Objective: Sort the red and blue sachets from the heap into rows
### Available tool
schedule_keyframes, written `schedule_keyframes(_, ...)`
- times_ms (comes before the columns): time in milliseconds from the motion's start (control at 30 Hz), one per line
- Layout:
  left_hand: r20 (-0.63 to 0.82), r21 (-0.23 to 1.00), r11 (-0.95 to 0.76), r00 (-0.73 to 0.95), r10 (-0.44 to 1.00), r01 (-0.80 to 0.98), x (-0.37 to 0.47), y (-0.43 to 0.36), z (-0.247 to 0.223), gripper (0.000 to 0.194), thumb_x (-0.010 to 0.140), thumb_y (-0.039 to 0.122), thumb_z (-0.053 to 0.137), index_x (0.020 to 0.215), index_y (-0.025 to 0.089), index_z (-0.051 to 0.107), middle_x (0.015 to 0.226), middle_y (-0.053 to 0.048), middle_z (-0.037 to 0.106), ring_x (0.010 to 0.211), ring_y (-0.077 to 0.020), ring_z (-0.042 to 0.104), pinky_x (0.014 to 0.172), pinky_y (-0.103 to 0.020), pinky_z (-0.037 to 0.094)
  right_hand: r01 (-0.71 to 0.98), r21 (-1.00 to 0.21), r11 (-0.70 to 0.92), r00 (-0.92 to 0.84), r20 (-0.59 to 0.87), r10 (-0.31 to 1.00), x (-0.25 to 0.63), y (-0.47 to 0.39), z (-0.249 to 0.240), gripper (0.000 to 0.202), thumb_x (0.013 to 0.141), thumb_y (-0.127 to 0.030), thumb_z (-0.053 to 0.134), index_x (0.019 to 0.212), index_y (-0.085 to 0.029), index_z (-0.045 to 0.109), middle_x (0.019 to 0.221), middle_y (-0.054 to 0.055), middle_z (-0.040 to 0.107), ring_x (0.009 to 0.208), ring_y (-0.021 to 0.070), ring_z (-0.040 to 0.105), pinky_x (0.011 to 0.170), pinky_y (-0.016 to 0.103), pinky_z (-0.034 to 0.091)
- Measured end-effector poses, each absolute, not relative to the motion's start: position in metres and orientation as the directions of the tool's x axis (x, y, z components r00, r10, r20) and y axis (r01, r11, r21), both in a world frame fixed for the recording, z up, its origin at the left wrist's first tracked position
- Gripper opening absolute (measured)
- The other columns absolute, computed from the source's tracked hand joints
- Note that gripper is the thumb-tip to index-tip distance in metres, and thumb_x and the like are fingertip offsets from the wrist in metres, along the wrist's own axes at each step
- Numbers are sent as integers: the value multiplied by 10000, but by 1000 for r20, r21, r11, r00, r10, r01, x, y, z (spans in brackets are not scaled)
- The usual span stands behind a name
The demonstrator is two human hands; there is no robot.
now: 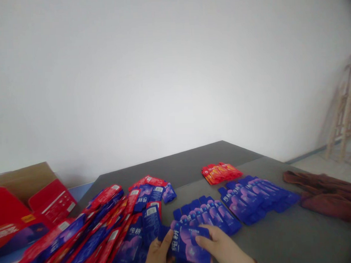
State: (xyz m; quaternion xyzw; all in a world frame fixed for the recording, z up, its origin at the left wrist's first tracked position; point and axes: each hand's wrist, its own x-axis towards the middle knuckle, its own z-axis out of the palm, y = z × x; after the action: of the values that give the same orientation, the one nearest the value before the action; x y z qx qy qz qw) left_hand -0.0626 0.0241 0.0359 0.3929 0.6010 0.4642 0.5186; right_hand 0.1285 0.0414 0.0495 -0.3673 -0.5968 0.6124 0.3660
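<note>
A blue packet with a purple design (188, 245) is held between my two hands at the bottom centre. My left hand (160, 253) pinches its left end, and my right hand (218, 246) grips its right side with the thumb on top. Just beyond it, a fanned row of blue packets (216, 215) lies on the dark table (189, 187). A second row of blue packets (254, 196) is to the right. Behind them sits a small group of red and orange packets (220, 172). To the left, mixed red and blue packets (92, 232) form a loose pile.
An open red cardboard box (52, 201) stands at the far left, beside the pile. Brown cloth (329, 196) lies on the table's right side. A wooden rack (347, 112) stands on the floor at the far right, and a pale wall (161, 70) rises behind the table.
</note>
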Motion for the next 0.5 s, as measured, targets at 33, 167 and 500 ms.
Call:
schedule_keyframes(33,-258,966,255,-112,960,-43,-62,23,36,588,550,763,653,564,204,472,403,101,369,336,-34,249,354,-176,181,-20,-999,-30,-474,-17,880,130,39,49,475,740,-605,605,937,-178,670,712,23,661,646,187,632,611,297,524)
schedule_keyframes(167,-247,959,240,-32,969,-150,-59,21,33,538,545,689,719,585,187,531,442,77,450,346,-30,301,362,-166,212,-37,-998,49,-470,61,881,142,29,44,472,765,-541,595,1082,-193,641,953,54,698,907,238,657,832,355,518)
schedule_keyframes(500,-290,957,290,37,956,9,-55,26,36,618,570,755,623,343,235,376,257,73,256,255,-52,218,304,-197,139,384,-139,913,-787,468,402,178,26,67,415,930,-299,500,1343,-328,471,1382,32,522,1272,194,464,1051,317,389)
